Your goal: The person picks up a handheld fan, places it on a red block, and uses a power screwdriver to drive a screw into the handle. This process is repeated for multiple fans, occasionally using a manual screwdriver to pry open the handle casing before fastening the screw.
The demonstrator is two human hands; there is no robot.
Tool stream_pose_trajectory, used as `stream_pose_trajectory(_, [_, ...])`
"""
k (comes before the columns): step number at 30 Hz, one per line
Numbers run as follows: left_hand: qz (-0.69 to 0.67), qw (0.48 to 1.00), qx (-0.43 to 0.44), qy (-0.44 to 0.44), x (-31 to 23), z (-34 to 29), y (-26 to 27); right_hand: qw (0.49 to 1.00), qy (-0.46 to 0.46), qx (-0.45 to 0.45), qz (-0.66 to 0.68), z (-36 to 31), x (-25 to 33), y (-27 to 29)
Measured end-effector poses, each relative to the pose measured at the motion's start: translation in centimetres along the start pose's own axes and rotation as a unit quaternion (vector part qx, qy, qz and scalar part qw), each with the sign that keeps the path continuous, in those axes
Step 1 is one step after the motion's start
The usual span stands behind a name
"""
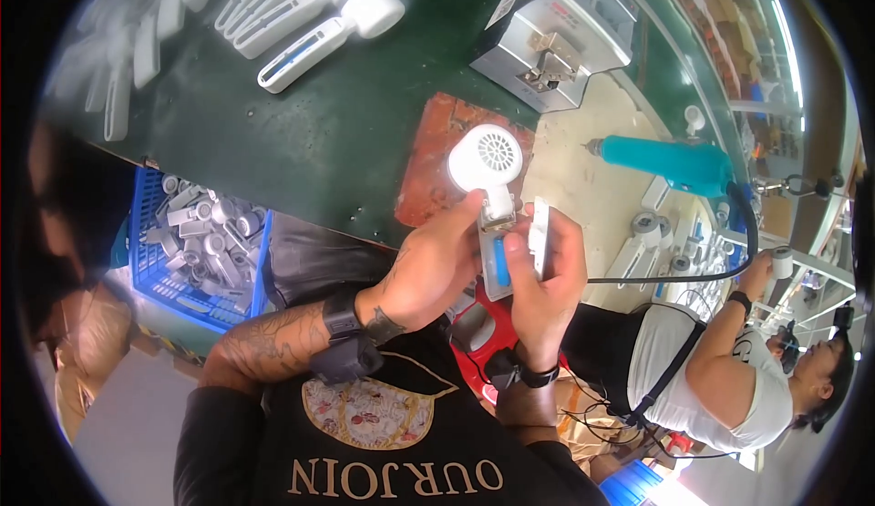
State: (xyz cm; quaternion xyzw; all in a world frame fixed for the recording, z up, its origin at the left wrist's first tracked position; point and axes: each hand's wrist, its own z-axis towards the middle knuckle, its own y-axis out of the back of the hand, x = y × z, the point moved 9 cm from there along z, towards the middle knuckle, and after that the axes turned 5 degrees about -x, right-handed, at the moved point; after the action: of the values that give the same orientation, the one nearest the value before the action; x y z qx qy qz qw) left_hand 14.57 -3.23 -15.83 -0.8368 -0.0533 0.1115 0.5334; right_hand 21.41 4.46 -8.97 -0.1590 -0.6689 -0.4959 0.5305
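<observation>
A white handheld fan (485, 157) with a round grille head lies over a reddish-brown board, its handle pointing toward me. The handle is uncovered, and a blue battery cell (500, 262) shows inside it. My left hand (436, 260) is closed around the handle from the left, thumb near the neck; its other fingers are partly hidden. From the right, my right hand (554, 273) pinches a narrow white handle cover (539, 235), tilted up beside the handle. The right thumb lies at the edge of the blue cell.
The reddish-brown board (421, 178) rests on a green table (273, 160). White fans (310, 46) stand at far left. A silver machine (547, 46) is behind; a teal electric screwdriver (665, 161) with black cable lies right. A blue basket (196, 310) holds white parts. A co-worker (729, 360) sits right.
</observation>
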Motion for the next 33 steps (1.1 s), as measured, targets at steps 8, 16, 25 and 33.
stream_pose_trajectory(8, [0.013, 1.0, 0.0, -0.013, -0.4, -0.1, -0.4, 1.0, 0.002, -0.002, 0.025, -0.5, -1.0, 0.4])
stream_pose_trajectory(16, [0.008, 0.999, -0.017, -0.026, -0.4, -0.2, -0.1, 1.0, 0.024, -0.007, 0.004, -0.8, -0.6, 0.2])
stream_pose_trajectory(25, [0.023, 0.999, -0.028, -0.012, 0.0, -0.2, 0.3, 0.999, 0.041, -0.002, 0.0, -1.0, -0.9, -0.3])
stream_pose_trajectory(33, [0.133, 0.989, -0.048, -0.029, 0.0, -0.1, 0.6, 0.993, 0.029, 0.023, 0.113, -1.1, -0.5, 0.1])
